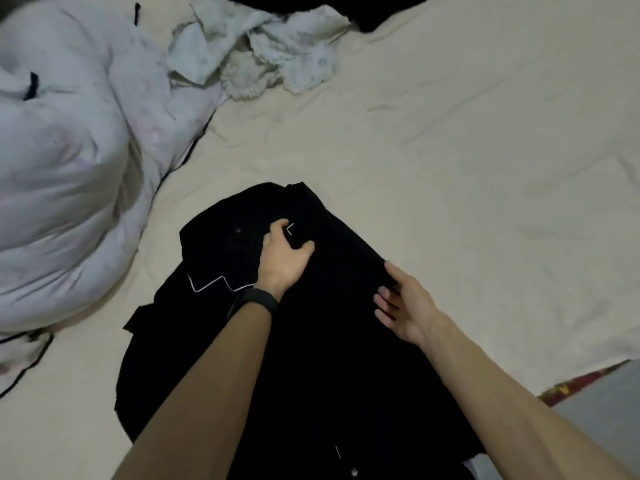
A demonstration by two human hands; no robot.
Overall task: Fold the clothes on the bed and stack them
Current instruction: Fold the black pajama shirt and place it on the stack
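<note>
On the bed (450, 150), a black garment (329, 358) is spread at six o'clock, mid-fold. Its cloth is pinched by the curled left hand (284, 258). Its three-o'clock edge is touched by the right hand (401, 306), fingers relaxed. That edge should be gripped and folded inward next.

Both your forearms are bare all the way down to the bottom edge of the shot. You've got a black band (257, 301) round your left wrist, plain and matte, looks like a slim fitness-tracker strap, sitting snug just behind your left hand (285, 261). Your right hand (403, 306) and wrist are bare too.
</note>
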